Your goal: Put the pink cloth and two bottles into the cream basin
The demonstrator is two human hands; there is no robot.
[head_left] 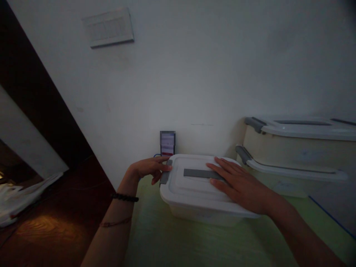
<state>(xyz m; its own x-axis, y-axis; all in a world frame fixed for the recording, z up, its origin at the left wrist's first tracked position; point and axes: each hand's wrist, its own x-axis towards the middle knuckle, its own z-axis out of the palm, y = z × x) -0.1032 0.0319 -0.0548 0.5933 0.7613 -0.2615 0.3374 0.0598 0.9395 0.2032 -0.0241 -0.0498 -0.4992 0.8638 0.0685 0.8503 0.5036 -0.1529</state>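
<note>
A white plastic box (191,202) with a grey carry handle and grey side clasps sits on a light green table (172,241). My right hand (239,183) lies flat on the lid, fingers stretched over the grey handle. My left hand (150,168) is at the box's left end, fingers curled against the grey clasp (166,174). A dark bead bracelet is on my left wrist.
Two larger cream boxes (297,148) with white lids and grey clasps are stacked at the right against the wall. A phone (167,144) with a lit screen leans upright on the wall behind the white box. Dark wooden floor lies to the left.
</note>
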